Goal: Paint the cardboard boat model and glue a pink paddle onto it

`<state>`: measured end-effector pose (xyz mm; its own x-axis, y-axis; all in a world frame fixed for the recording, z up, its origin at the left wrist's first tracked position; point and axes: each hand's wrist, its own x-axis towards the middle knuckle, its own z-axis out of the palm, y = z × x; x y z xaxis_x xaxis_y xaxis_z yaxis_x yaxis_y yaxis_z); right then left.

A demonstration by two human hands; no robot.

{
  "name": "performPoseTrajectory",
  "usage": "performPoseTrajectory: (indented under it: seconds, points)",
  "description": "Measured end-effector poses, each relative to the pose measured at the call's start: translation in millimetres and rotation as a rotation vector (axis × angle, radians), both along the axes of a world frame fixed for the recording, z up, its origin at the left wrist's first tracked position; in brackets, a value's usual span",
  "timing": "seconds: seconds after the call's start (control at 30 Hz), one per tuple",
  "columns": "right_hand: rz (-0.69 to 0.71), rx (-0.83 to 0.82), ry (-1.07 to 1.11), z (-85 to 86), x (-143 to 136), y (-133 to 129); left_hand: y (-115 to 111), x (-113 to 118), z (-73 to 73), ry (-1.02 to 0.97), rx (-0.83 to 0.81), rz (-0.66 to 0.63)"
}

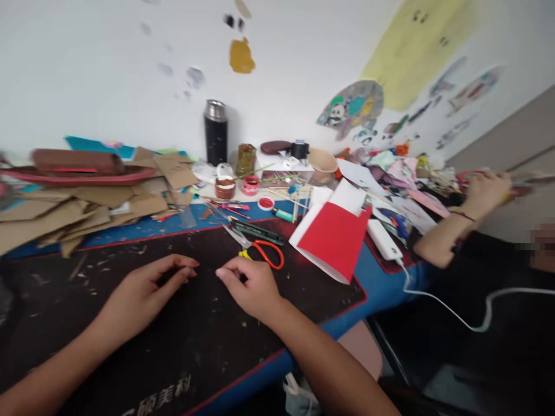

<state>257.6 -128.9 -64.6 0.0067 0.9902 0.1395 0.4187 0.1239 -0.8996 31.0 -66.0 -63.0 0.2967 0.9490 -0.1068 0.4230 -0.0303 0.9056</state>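
My left hand hovers over the black mat, the tips of its thumb and forefinger brought together. Facing it across a small gap, my right hand is also closed, thumb against curled forefinger. Whatever either pinch holds, if anything, is too small to make out. Just beyond my right hand lie scissors with orange and yellow handles, partly hidden by that hand. A dark green utility knife rests behind the scissors. To their right stands a folded piece of red paper with a white back.
Cardboard scraps and a brown model boat fill the left back. A black flask, small paint jars and a green glue tube line the wall. At right, a white power strip trails its cable near another person's arm.
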Motion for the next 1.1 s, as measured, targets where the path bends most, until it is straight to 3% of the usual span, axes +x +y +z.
performPoseTrajectory:
  seconds: [0.1,0.23,0.37,0.63,0.77,0.97,1.1]
  points:
    - [-0.035,-0.099,0.128,8.0,7.2,-14.2,1.8,-2.0,-2.5,0.085,-0.004,-0.025]
    - [0.088,-0.293,0.344,19.7,29.2,-45.0,3.9,0.4,-1.6,0.189,0.064,-0.047]
    - [0.076,-0.379,0.4,21.9,50.6,-67.5,2.1,4.4,4.7,0.251,0.1,-0.065]
    - [0.019,-0.384,0.31,15.9,42.8,-82.0,3.8,4.8,1.9,0.25,0.101,-0.069]
    - [-0.057,-0.339,0.156,9.1,31.9,-87.2,4.1,4.6,2.0,0.224,0.126,-0.083]
    - [-0.147,-0.247,0.111,-3.5,20.7,-76.7,1.3,6.9,8.0,0.164,0.165,-0.144]
    - [-0.189,-0.242,0.116,-1.2,13.3,-74.6,-0.2,5.5,13.2,0.174,0.152,-0.165]
